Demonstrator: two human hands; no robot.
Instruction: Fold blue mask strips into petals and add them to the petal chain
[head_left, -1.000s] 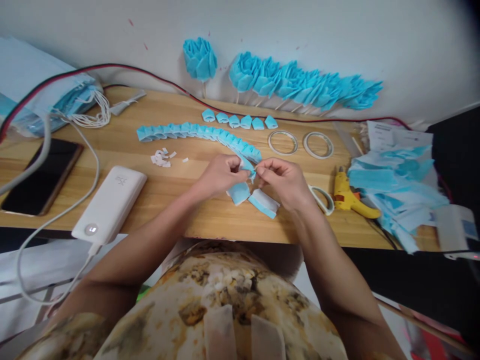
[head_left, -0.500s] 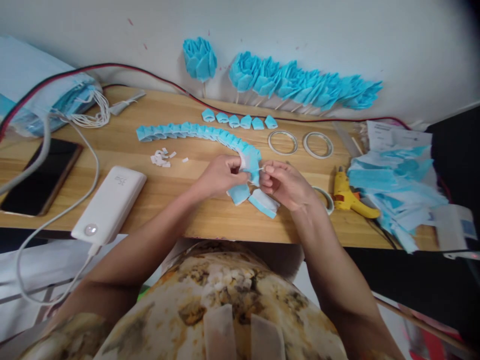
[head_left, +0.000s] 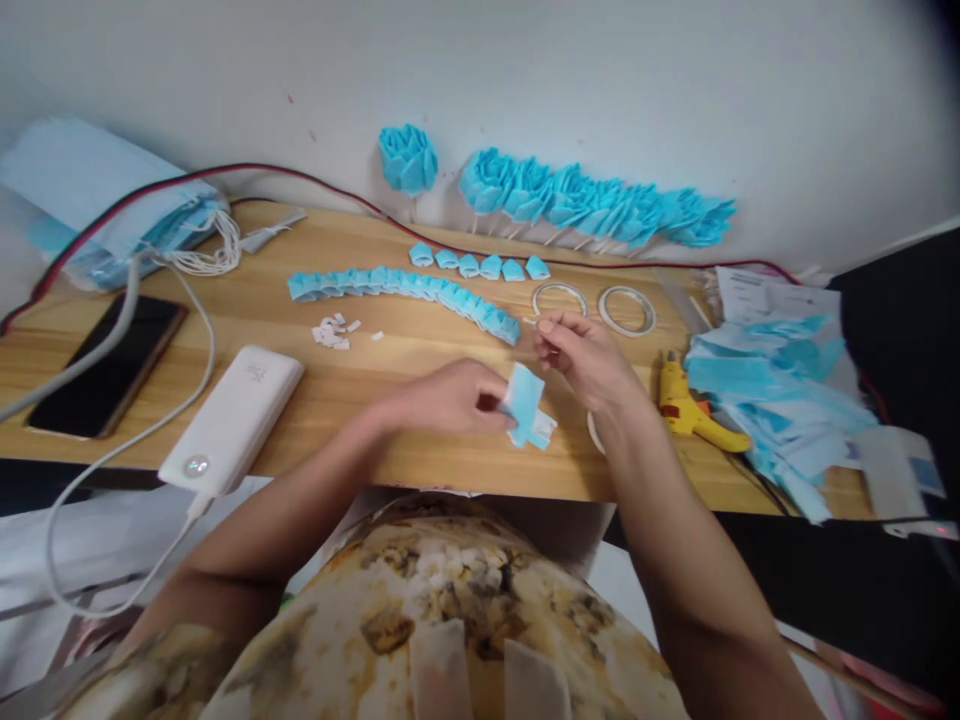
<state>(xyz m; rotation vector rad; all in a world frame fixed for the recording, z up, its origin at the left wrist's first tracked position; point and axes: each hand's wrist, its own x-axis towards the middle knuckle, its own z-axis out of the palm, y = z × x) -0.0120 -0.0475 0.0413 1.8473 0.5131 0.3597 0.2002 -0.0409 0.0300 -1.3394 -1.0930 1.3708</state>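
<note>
The left hand has its fingers closed on the left edge of a blue piece, which is held tilted just above the near part of the desk. The piece's long axis runs mainly away from the body, its far end leaning slightly right. The left hand is the nearer one, touching it from the left; the right hand hangs beyond and to the right, apart from it, thumb and forefinger pinched together on what looks like a white bit. So the blue piece lies nearer the body and a little left of the right fingers. A second piece shows at its lower right, partly hidden by it, while the row of folded pieces ends just left of the right fingertips.
</note>
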